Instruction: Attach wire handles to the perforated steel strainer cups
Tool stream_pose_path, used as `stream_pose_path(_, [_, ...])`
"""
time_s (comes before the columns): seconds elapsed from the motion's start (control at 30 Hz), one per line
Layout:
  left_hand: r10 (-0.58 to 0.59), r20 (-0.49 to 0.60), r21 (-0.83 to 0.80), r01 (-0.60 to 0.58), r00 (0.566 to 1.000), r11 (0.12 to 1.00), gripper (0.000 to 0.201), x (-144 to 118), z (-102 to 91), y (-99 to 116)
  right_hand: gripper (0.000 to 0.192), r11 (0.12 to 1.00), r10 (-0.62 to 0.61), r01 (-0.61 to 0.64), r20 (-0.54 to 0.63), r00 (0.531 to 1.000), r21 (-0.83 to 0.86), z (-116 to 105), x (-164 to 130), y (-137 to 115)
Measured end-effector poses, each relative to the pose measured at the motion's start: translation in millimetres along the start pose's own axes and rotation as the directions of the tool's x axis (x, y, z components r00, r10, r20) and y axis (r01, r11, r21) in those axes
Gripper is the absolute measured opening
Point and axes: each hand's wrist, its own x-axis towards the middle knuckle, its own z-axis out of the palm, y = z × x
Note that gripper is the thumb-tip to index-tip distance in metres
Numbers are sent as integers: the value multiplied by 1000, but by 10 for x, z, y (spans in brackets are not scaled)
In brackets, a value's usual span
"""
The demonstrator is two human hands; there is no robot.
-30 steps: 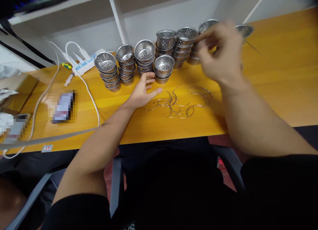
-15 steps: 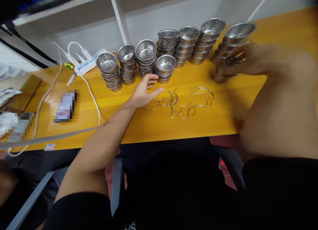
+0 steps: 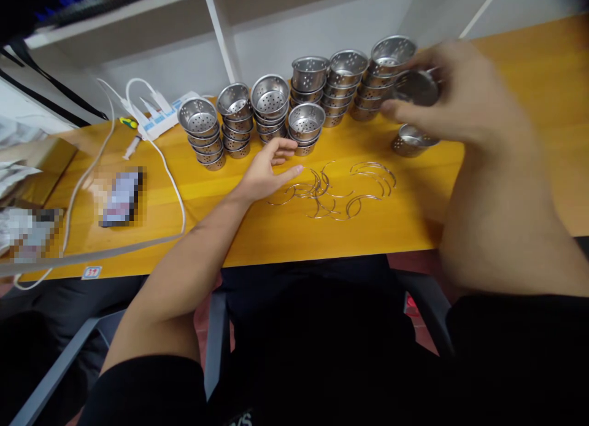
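Note:
Raised over the right part of the table, my right hand (image 3: 453, 97) is closed around a perforated metal cup (image 3: 416, 88), slightly blurred. Below it, another perforated cup (image 3: 410, 140) rests on the wood. My left hand (image 3: 270, 168) lies at the table with fingers apart and nothing in it. Its fingertips are beside a short stack of cups (image 3: 307, 124); whether they touch I cannot tell. In front of that stack, several thin curved metal wires (image 3: 331, 193) are scattered. My right hand and forearm hide what stands behind them.
Taller stacks of the same cups stand along the back, from a left stack (image 3: 200, 131) to a right stack (image 3: 391, 58). To the left are a white power strip (image 3: 159, 116), white cable (image 3: 177, 193), a syringe (image 3: 132, 147), a blurred packet (image 3: 122, 196) and a cardboard box (image 3: 55, 162).
My right hand has lifted a cup up and back, away from the cup at the right, which stays on the table. My left hand has hardly moved.

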Motion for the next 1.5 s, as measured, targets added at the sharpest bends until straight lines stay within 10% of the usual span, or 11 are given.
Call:
stream_pose_path(0.13, [76, 88, -77, -70, 993, 995, 99, -38, 45, 43, 63, 933, -309, 268, 157, 938, 238, 325, -128, -649])
stream_pose_path(0.3, [174, 163, -144, -151, 971, 978, 110, -8, 84, -26, 85, 920, -347, 287, 216, 913, 266, 728, -289, -1195])
stream_pose_path(0.53, [158, 63, -80, -153, 985, 985, 110, 57, -3, -187, 81, 854, -308, 150, 251, 918, 498, 602, -87, -748])
stream_pose_path(0.77, [136, 36, -48, -134, 990, 990, 100, 60, -32, -204, 60, 929, -317, 74, 679, 662, 361, 445, -21, -534])
stream_pose_path(1.13, [34, 4, -44, -34, 999, 998, 100, 17, -9, -38, 50, 937, -334, 214, 538, 774, 275, 663, -32, -545])
stream_pose_path(1.5, [56, 30, 22, -57, 998, 998, 93, 14, -40, -9, 20, 899, -429, 260, 595, 679, 352, 753, -47, -595])
